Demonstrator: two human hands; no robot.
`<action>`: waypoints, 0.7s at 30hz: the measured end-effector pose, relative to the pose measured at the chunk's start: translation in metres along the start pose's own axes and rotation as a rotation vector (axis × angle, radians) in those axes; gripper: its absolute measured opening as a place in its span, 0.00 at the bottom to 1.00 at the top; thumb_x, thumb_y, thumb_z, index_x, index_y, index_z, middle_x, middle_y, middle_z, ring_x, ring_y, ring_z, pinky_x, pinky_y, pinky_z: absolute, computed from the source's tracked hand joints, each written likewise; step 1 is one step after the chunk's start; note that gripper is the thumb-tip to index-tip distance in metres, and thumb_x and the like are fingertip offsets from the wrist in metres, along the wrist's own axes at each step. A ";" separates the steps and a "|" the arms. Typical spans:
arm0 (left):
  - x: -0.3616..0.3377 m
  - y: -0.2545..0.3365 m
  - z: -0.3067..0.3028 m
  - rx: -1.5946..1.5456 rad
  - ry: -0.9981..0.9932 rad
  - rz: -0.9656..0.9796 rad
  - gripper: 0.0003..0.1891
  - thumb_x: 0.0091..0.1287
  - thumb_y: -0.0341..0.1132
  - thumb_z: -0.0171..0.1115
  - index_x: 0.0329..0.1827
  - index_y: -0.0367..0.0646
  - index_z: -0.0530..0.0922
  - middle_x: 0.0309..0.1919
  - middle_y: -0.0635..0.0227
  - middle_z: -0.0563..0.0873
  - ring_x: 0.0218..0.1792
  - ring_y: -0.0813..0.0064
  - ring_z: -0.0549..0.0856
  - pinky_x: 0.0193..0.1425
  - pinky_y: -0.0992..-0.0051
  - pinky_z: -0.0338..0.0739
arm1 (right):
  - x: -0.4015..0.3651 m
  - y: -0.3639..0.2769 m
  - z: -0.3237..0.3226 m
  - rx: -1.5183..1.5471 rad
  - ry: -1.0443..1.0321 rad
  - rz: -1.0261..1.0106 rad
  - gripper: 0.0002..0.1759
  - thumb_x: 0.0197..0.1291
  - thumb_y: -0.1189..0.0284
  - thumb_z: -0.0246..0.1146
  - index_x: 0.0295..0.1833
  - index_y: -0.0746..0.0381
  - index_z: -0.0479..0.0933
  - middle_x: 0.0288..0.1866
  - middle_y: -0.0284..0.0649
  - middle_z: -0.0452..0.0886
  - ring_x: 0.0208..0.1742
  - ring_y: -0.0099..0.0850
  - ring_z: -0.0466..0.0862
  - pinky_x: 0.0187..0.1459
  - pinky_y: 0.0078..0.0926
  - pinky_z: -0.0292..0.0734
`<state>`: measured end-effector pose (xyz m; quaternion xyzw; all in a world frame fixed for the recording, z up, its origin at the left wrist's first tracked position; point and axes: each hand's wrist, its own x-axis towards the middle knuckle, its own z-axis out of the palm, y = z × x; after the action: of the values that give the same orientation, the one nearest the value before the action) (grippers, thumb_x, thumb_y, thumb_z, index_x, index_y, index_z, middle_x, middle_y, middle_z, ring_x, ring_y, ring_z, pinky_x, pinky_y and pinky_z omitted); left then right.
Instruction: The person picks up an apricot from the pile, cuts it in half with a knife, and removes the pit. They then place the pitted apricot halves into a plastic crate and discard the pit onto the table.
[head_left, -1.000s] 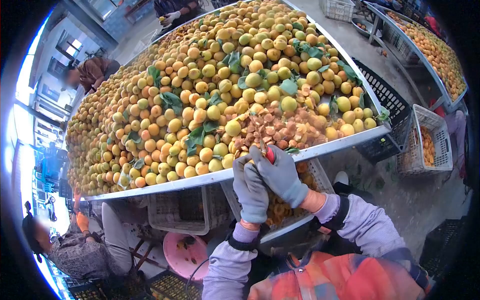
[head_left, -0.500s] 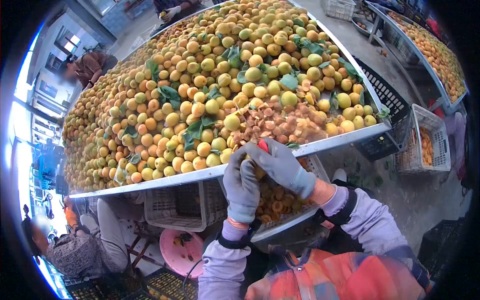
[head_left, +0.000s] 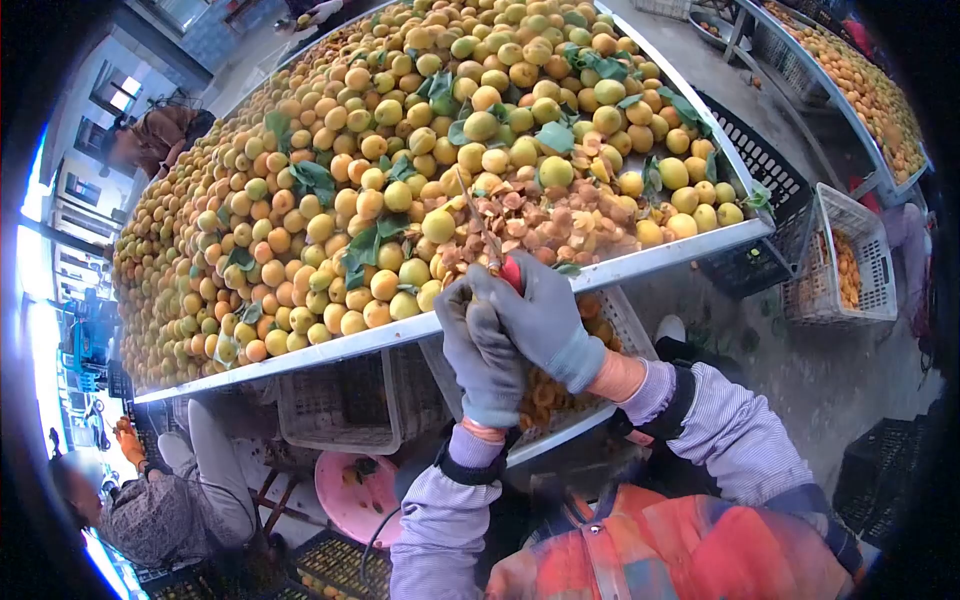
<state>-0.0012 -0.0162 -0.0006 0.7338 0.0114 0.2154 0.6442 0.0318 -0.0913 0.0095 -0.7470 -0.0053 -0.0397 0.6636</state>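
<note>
My right hand [head_left: 545, 325], in a grey glove, is closed around a small knife [head_left: 512, 273] with a red handle. Its thin blade points up and away over the fruit. Pressed against it, my left hand [head_left: 482, 350] is gloved too, with its fingers curled in; whatever they hold is hidden. Both hands are at the near metal edge of a table [head_left: 640, 265] heaped with whole yellow-orange apricots [head_left: 300, 250]. Just beyond the knife lies a pile of brown apricot pits [head_left: 560, 218] with some cut pieces. Below my hands, a crate of apricot halves [head_left: 548, 400] is partly covered by my arms.
Under the table stand a pale crate [head_left: 335, 410] and a pink basin [head_left: 355, 495]. At right are a black crate [head_left: 750, 265], a white crate [head_left: 845, 255] with orange fruit, and another fruit table [head_left: 850, 90]. A seated person [head_left: 185, 510] is at lower left; others work farther off.
The knife blade has come into sight, pointing away from me. My hands have closed tighter together, the left fingers curling in. The whole view has shifted slightly.
</note>
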 end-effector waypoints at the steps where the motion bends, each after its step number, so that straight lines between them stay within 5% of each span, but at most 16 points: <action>1: 0.002 -0.004 -0.001 0.005 0.001 -0.009 0.24 0.71 0.51 0.45 0.52 0.35 0.67 0.42 0.64 0.76 0.45 0.77 0.74 0.52 0.77 0.69 | 0.000 -0.002 0.002 -0.016 0.041 -0.032 0.25 0.54 0.51 0.63 0.24 0.63 0.70 0.16 0.43 0.70 0.18 0.37 0.69 0.24 0.32 0.66; 5: 0.003 -0.019 -0.003 -0.040 -0.016 -0.035 0.17 0.74 0.44 0.39 0.48 0.38 0.66 0.40 0.69 0.73 0.44 0.80 0.72 0.52 0.80 0.67 | 0.001 -0.003 0.006 -0.106 0.046 -0.046 0.22 0.53 0.52 0.63 0.24 0.61 0.71 0.17 0.46 0.73 0.21 0.44 0.77 0.24 0.36 0.69; 8: -0.001 -0.029 -0.009 -0.503 -0.104 -0.100 0.12 0.74 0.36 0.41 0.54 0.44 0.69 0.44 0.73 0.74 0.46 0.84 0.73 0.53 0.77 0.72 | 0.000 0.000 0.005 -0.179 0.007 -0.054 0.21 0.53 0.53 0.62 0.26 0.61 0.71 0.19 0.46 0.75 0.25 0.47 0.79 0.25 0.38 0.71; 9: -0.001 -0.023 -0.002 -0.506 0.012 -0.226 0.09 0.72 0.36 0.40 0.44 0.42 0.67 0.40 0.71 0.73 0.45 0.81 0.73 0.54 0.79 0.68 | 0.000 0.001 0.005 -0.195 -0.006 -0.094 0.21 0.53 0.52 0.61 0.26 0.61 0.71 0.20 0.47 0.75 0.25 0.47 0.79 0.26 0.38 0.71; 11: -0.001 -0.027 -0.006 -0.536 -0.058 -0.272 0.18 0.74 0.42 0.40 0.61 0.44 0.66 0.52 0.70 0.75 0.51 0.78 0.75 0.57 0.74 0.71 | 0.000 -0.001 0.004 -0.237 -0.023 -0.070 0.20 0.53 0.53 0.61 0.27 0.61 0.72 0.21 0.46 0.76 0.26 0.46 0.79 0.27 0.39 0.73; 15: 0.005 -0.006 0.000 -0.620 0.093 -0.488 0.16 0.73 0.38 0.41 0.59 0.42 0.67 0.51 0.69 0.75 0.52 0.78 0.74 0.60 0.75 0.67 | 0.001 0.010 0.004 -0.247 -0.025 -0.193 0.18 0.52 0.54 0.61 0.28 0.60 0.73 0.20 0.45 0.76 0.26 0.46 0.80 0.27 0.39 0.74; 18: -0.001 -0.012 -0.002 -0.809 -0.036 -0.635 0.23 0.73 0.49 0.40 0.63 0.45 0.65 0.53 0.68 0.74 0.53 0.74 0.75 0.58 0.73 0.71 | 0.002 0.017 0.001 -0.317 -0.028 -0.304 0.18 0.50 0.54 0.62 0.29 0.60 0.73 0.20 0.45 0.77 0.24 0.46 0.80 0.26 0.39 0.74; 21: -0.008 -0.012 -0.004 -0.620 -0.087 -0.527 0.21 0.73 0.47 0.41 0.62 0.43 0.66 0.52 0.66 0.75 0.52 0.75 0.75 0.57 0.75 0.71 | -0.001 0.011 -0.004 -0.298 -0.066 -0.220 0.19 0.50 0.54 0.62 0.29 0.60 0.73 0.21 0.47 0.77 0.26 0.47 0.80 0.27 0.40 0.75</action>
<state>-0.0069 -0.0126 -0.0140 0.4850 0.1065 0.0049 0.8680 0.0314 -0.0966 -0.0013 -0.8328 -0.1026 -0.0878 0.5368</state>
